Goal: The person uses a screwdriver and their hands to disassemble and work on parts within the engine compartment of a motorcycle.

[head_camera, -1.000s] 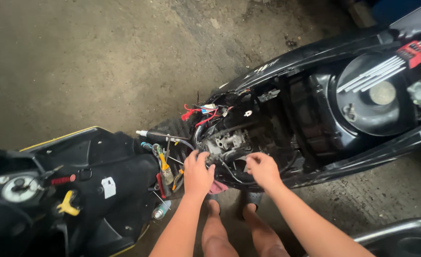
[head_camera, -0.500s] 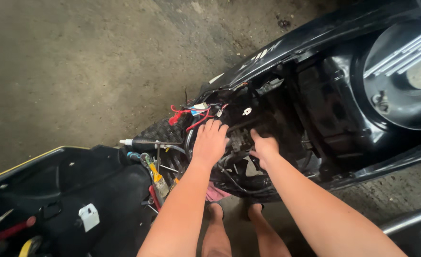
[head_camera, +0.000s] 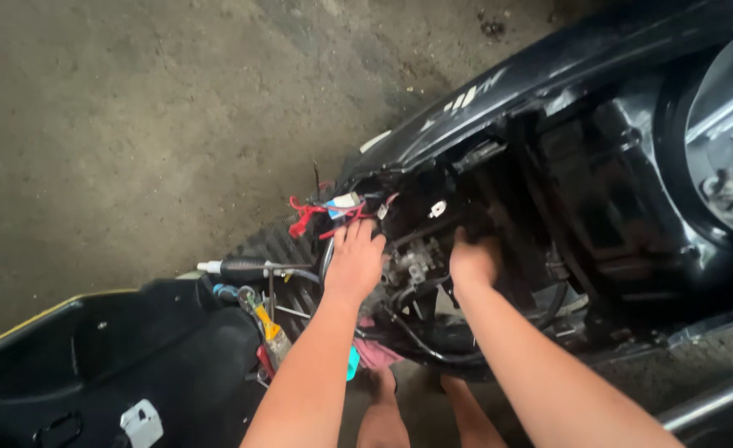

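Two hands are deep in the open engine bay [head_camera: 499, 241] of a black scooter, mid-scene, body panels off. Left hand [head_camera: 355, 259] lies flat w/ fingers spread and loosely curled over the red wire bundle [head_camera: 321, 217] and the metal parts just right of it; not clamped on anything as far as I can see. Right hand [head_camera: 472, 259] reaches further in, fingers tucked behind a black bracket, so can't tell if they grip.

Risks, as I judge them: bare fingers among sharp brackets could get cut or pinched; tugging loose wires may pull a connector off; bare feet [head_camera: 383, 411] sit right under the bay, so a dropped part could land on them.

Count: 2 hands, 2 feet, 1 red wire bundle, 1 black handlebar grip [head_camera: 246, 270] near left, 1 yellow-handled tool [head_camera: 269, 328] near it, 1 detached black panel [head_camera: 101, 365] at near left.
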